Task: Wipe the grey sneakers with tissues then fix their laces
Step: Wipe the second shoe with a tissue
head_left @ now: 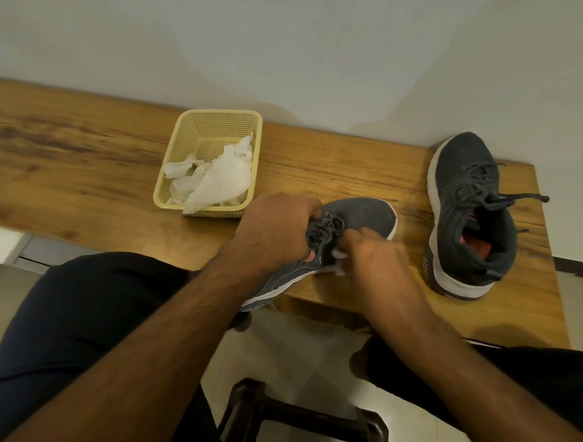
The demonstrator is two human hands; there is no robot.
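One grey sneaker [361, 217] lies at the front edge of the wooden table [77, 157], its heel hanging over the edge. My left hand [277, 228] grips it around the laced upper. My right hand [373, 257] holds a small white tissue [339, 255] against the sneaker's side, partly blurred. The second grey sneaker [468, 211] stands alone on the table's right end, laces loose and orange insole showing. Neither hand touches it.
A cream plastic basket [210, 123] holding crumpled white tissues [217, 177] sits just behind my left hand. A white wall runs behind the table. My knees and a dark stool [294, 420] are below the table's edge, above a tiled floor.
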